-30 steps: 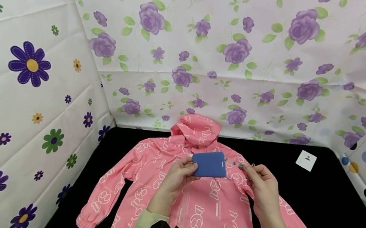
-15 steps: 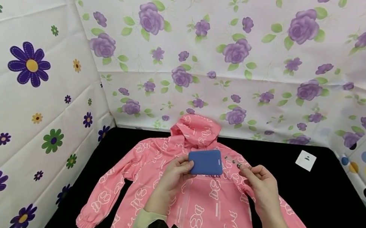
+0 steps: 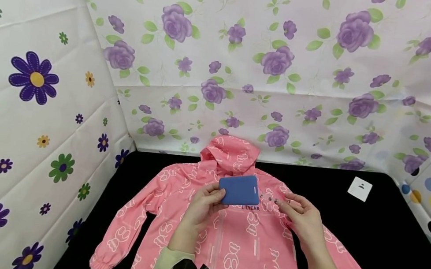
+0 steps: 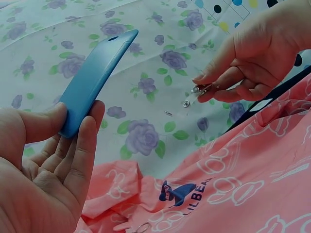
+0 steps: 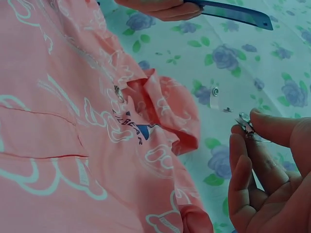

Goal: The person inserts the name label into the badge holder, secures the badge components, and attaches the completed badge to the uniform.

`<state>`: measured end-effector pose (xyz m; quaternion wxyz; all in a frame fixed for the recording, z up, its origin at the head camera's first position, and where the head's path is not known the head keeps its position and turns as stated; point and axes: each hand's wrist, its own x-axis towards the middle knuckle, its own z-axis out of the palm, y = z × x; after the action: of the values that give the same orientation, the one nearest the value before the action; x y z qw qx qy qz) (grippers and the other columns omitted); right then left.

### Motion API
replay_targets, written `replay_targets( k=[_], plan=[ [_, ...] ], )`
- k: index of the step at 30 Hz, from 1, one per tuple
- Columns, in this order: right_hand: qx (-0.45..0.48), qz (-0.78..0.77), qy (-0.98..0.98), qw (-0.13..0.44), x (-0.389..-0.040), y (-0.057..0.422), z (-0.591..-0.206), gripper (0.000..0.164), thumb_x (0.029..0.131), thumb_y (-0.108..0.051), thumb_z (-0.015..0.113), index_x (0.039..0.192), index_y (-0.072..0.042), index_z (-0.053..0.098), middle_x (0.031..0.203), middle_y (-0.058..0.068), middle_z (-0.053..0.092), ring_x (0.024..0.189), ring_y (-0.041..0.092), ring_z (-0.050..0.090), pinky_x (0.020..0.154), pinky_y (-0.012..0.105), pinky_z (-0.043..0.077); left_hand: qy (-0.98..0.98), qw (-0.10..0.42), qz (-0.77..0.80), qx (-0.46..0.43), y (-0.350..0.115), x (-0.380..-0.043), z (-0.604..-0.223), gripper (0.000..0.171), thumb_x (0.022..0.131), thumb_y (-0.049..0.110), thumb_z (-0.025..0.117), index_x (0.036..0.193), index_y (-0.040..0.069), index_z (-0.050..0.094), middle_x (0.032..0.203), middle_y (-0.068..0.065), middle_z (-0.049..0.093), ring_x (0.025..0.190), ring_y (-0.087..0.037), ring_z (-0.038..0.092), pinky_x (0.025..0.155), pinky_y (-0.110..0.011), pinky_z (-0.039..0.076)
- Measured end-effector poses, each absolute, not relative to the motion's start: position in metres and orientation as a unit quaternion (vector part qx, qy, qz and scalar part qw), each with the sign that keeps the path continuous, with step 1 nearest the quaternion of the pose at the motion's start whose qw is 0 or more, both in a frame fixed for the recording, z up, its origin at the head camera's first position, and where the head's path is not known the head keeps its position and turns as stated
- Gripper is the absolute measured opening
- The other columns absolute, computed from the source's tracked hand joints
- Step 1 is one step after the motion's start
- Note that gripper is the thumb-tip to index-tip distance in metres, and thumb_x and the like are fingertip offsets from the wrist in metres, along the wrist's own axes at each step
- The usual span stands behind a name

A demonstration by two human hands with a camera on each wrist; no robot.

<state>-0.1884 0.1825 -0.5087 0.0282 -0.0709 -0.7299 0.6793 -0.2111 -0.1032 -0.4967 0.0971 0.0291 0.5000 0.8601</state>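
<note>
Left hand (image 3: 202,204) has one end of a blue badge holder (image 3: 239,190) pinched above the pink hooded jacket (image 3: 240,248). Right hand (image 3: 305,216) is pinching a metal clip (image 5: 247,127) with a clear snap strap (image 5: 214,101), apart from the holder. Jacket's laid out on a black tabletop (image 3: 321,186), white card (image 3: 360,188) far right.

In the head view, a flat blue card holder (image 3: 238,190) is held up sideways, its slot (image 3: 255,190) at 3 o'clock; apart, farther that way, a metal clip (image 5: 247,127) bears a clear, snap-studded strap (image 5: 215,91).
</note>
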Motion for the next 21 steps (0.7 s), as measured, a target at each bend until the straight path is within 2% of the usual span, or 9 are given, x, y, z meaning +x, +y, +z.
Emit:
replay_targets(
  k=[3,7,17,21],
  plan=[
    [-0.058,0.666,-0.743,0.025,-0.188,0.182,-0.51,0.044,0.099,-0.029,0.081,0.126,0.003,0.07,0.109,0.01,0.08,0.094,0.013,0.075,0.079,0.028,0.061,0.498,0.096,0.861,0.029,-0.104,-0.211,-0.497,0.017,0.103,-0.005,0.058,0.118,-0.001,0.065,0.089,-0.003,0.076,0.076,-0.009,0.075,0.071,-0.021,0.063],
    [-0.048,0.667,-0.743,0.015,-0.188,0.182,-0.511,0.036,0.102,-0.027,0.078,0.121,0.003,0.071,0.112,0.014,0.08,0.094,0.012,0.075,0.081,0.027,0.059,0.501,0.094,0.86,0.028,-0.104,-0.212,-0.497,0.018,0.103,-0.005,0.058,0.119,-0.004,0.064,0.09,-0.004,0.076,0.077,-0.009,0.075,0.071,-0.021,0.063],
    [-0.039,0.673,-0.738,-0.029,-0.189,0.183,-0.516,0.042,0.106,-0.022,0.07,0.139,0.004,0.064,0.12,0.011,0.078,0.102,0.013,0.076,0.086,0.029,0.063,0.512,0.093,0.853,0.03,-0.104,-0.213,-0.498,0.022,0.104,-0.003,0.059,0.124,-0.008,0.063,0.092,-0.004,0.077,0.078,-0.01,0.076,0.073,-0.023,0.063],
    [-0.053,0.653,-0.755,-0.03,-0.191,0.182,-0.523,0.045,0.103,-0.026,0.075,0.137,0.003,0.067,0.12,0.011,0.078,0.101,0.013,0.076,0.078,0.026,0.063,0.514,0.091,0.852,0.031,-0.102,-0.211,-0.497,0.025,0.103,-0.002,0.06,0.126,-0.009,0.063,0.092,-0.003,0.077,0.077,-0.01,0.075,0.072,-0.023,0.063]
  ],
)
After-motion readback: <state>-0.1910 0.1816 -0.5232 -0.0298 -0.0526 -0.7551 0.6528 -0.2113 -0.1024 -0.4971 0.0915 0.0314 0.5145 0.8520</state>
